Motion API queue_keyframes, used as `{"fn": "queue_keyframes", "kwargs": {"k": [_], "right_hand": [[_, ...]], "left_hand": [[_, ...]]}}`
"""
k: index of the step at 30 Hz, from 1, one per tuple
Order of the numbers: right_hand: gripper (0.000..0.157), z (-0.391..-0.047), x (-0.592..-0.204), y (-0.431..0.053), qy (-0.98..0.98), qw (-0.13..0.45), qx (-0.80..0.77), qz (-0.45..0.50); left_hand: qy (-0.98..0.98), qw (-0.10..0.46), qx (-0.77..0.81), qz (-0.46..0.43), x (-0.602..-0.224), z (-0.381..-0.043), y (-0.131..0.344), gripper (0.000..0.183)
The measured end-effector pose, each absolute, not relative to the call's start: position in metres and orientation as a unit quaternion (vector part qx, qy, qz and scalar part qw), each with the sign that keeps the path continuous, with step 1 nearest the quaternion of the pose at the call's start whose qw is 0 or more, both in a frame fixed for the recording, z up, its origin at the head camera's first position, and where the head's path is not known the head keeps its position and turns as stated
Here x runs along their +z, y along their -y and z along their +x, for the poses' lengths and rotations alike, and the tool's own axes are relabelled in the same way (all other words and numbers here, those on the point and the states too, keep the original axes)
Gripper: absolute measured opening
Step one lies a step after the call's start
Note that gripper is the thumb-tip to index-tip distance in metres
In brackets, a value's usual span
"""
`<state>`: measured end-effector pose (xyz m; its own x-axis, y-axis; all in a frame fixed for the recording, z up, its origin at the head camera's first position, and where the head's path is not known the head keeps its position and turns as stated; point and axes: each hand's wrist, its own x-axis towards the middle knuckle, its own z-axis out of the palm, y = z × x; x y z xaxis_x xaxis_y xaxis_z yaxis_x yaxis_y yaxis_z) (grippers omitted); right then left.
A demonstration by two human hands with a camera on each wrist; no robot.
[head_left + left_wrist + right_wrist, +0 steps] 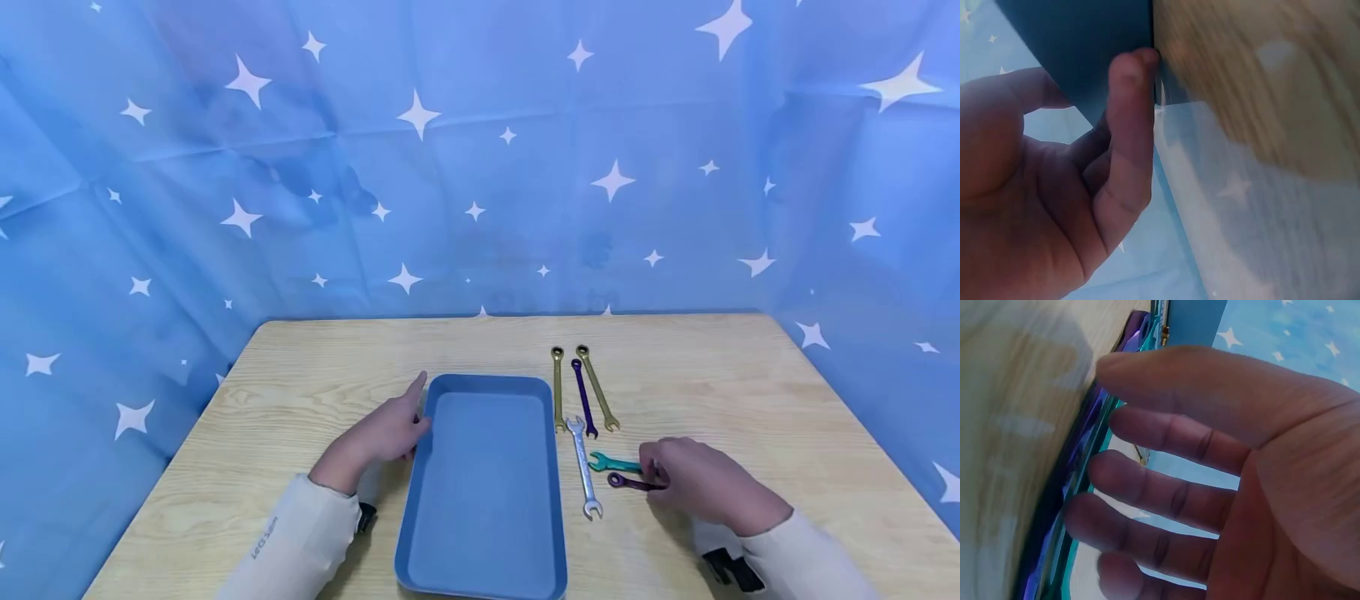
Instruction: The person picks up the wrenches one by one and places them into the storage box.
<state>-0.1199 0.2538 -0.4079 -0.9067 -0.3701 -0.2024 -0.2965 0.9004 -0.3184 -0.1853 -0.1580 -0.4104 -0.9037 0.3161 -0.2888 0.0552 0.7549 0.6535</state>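
Observation:
My left hand (390, 429) holds the left wall of a blue rectangular tray (553, 492); in the left wrist view its thumb passes behind the wall while the fingers (1130, 125) lie along the outside. My right hand (697, 479) is over the right ends of two wrenches, a teal wrench (617, 464) and, nearer me, a purple wrench (628, 482). Its fingertips (1088, 519) reach these wrenches, thumb on one side and slightly bent fingers on the other. Both wrenches lie low along the tabletop, and their right ends are hidden by the hand.
Right of the tray lies a silver wrench (583, 467). Farther back are two gold wrenches, one upright in view (558, 387) and one slanted (597, 387), with a dark purple wrench (583, 396) between them. The wooden table (300, 375) backs onto a blue star-patterned curtain (487, 167).

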Motion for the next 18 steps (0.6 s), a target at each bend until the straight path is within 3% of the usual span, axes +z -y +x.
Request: {"fn": "queue_keyframes", "kwargs": {"k": [18], "right_hand": [[0.029, -0.121, -0.419, -0.255, -0.963, 0.139, -0.148, -0.175]], "left_hand": [[-0.897, 0.225, 0.36, 0.127, -0.416, -0.189, 0.163, 0.082]]}}
